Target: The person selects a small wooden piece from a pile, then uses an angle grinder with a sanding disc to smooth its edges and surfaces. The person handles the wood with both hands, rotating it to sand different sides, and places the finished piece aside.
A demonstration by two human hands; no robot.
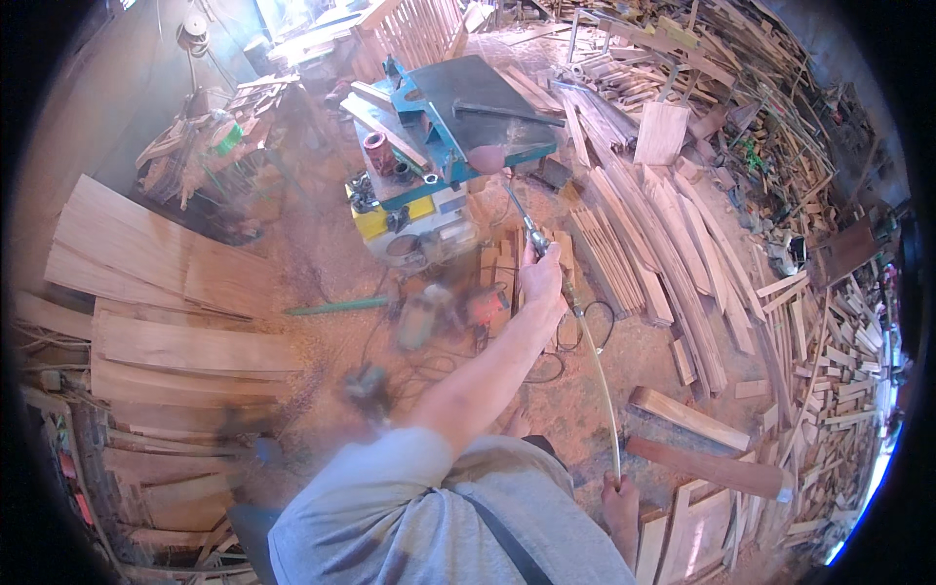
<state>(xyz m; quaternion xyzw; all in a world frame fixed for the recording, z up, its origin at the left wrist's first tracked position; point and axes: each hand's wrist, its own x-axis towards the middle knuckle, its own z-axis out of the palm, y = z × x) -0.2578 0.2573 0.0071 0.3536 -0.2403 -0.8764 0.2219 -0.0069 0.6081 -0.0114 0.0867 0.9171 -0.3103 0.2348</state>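
Observation:
My left hand (542, 278) stretches forward, closed around a silver air blow gun (535, 237) with a long thin nozzle. The nozzle tip points at the near edge of a blue-green woodworking machine (531, 146) and sits close to a rounded pinkish part (487, 159) there. From the gun a pale yellow hose (606, 390) runs down to my right hand (619, 502), whose fingers are wrapped around it low on the right. On the machine's left side stand a reddish-brown cylinder (376, 146) and a wooden strip (390, 129).
Wide boards (195, 346) are stacked at left. Long planks (673, 234) and a big offcut pile (848, 361) fill the right. Power tools (419, 322) with loose cables and a green bar (336, 305) lie on the dusty floor. A thick wooden piece (688, 417) lies near my right hand.

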